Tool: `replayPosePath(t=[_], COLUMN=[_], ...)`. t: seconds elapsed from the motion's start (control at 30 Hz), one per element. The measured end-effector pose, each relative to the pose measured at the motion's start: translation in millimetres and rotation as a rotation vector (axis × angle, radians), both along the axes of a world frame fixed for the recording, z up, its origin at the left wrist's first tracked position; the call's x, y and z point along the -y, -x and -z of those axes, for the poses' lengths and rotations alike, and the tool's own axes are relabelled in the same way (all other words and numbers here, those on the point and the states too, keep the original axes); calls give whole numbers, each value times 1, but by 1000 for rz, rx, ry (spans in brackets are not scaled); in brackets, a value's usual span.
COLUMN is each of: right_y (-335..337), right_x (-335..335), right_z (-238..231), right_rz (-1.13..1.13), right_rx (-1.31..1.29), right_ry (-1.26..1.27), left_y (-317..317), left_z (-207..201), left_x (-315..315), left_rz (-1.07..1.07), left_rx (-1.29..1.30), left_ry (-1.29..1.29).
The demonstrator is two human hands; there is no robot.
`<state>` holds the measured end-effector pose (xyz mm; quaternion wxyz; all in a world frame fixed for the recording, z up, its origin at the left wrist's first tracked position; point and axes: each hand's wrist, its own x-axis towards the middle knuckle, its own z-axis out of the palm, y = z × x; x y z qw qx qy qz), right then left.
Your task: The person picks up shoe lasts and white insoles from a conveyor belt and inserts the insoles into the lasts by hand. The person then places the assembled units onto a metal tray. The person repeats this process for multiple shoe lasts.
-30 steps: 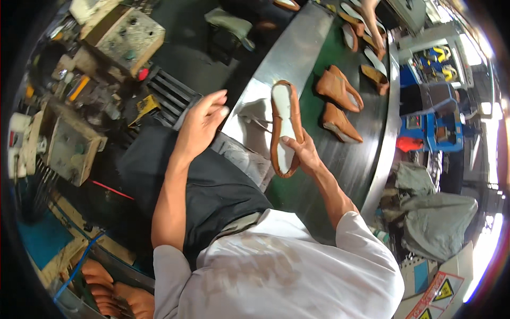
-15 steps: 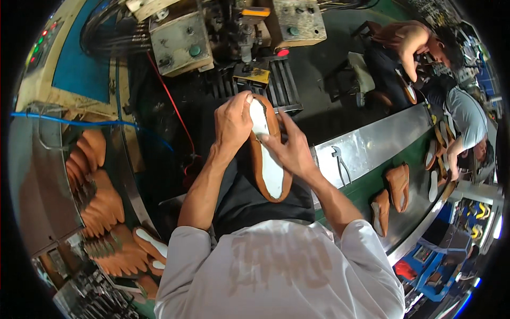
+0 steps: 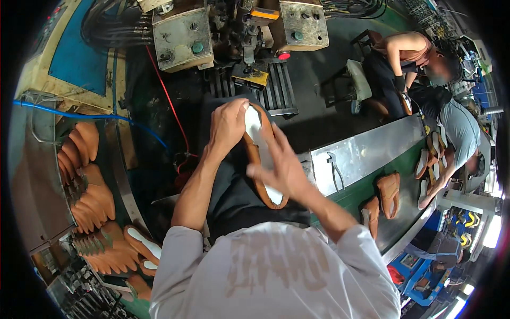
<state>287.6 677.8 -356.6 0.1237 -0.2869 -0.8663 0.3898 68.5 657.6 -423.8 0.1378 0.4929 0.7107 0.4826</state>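
Observation:
A brown shoe upper [image 3: 254,154] with a white insole facing up stands over my lap, its long side running away from me. My left hand [image 3: 229,123] is closed round its far end, thumb near the white insole. Across the middle of the insole lies my right hand [image 3: 284,167], fingers spread and slightly blurred; whether it touches the insole I cannot tell. To my right, pincers [image 3: 335,171] rest on the metal ledge [image 3: 366,150] of the bench.
A machine with control boxes [image 3: 180,40] stands ahead. Stacked brown uppers [image 3: 95,199] lie at left, near another insoled shoe [image 3: 142,243]. Brown shoes [image 3: 389,194] sit on the green belt [image 3: 350,199] at right. Two people [image 3: 398,69] work at far right. A blue hose [image 3: 79,112] crosses the left.
My right hand has let go of the shoe's edge and opened over the insole. My left hand keeps its hold. The view has shifted slightly.

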Motion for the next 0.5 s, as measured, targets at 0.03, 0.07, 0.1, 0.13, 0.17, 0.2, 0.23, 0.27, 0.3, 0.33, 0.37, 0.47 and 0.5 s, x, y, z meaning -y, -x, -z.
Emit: replayPosePath(t=[0.03,0.07,0.1,0.13,0.17,0.2,0.23,0.27,0.3,0.33,0.37,0.47,0.5], right_y=[-12,-20,-24,-26,-27,-29,-30,-31,-37,-43,-51,-56,-57], right_x=[20,32,36,39,40,37,31,25,21,19,18,10,7], right_z=[-14,-21,-22,-23,-24,-24,-24,-23,-10,4,17,18,17], right_rz=[-47,-100,-86,-73,-62,-61,-58,-58,-43,-25,-11,-22,-21], right_rx=[130,252,272,290,308,339,367,394,371,324,281,190,167], right_ry=[-150,-299,-291,-282,-273,-302,-335,-369,-395,-402,-412,-409,-398], left_y=[3,6,6,5,4,2,0,0,-1,0,2,2,-3], left_z=[4,6,5,3,1,3,7,11,10,12,15,17,22], left_x=[-8,-15,-24,-30,-33,-36,-39,-41,-42,-46,-51,-52,-55], left_rz=[-35,-79,-111,-143,-150,-152,-154,-160,-128,-50,26,49,-2], left_rx=[2,18,37,55,71,50,26,3,38,104,175,260,217], left_ry=[22,34,48,62,69,90,106,122,154,101,47,23,28])
